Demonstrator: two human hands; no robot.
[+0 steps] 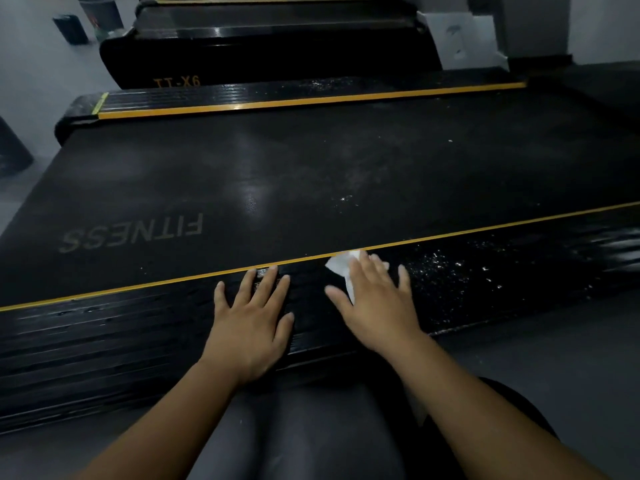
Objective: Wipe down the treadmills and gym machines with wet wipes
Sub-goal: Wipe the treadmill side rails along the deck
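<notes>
On rail [138, 327]: L hand [247, 323] flat, fingers spread; R hand [375, 306] flat, pressing 1 wipe [341, 268]; specks [450, 268] further right on rail. 2nd treadmill [277, 46] beyond.

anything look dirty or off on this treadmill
Yes: white specks are scattered on the near side rail, just right of the right hand pressing the wipe. A few more lie on the belt and the far rail.

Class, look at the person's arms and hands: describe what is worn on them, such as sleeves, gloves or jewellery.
The left hand and right hand are bare: no gloves and no rings visible. The left forearm and right forearm are uncovered as far as the picture's lower edge, with no sleeve, watch or bracelet showing.
</notes>
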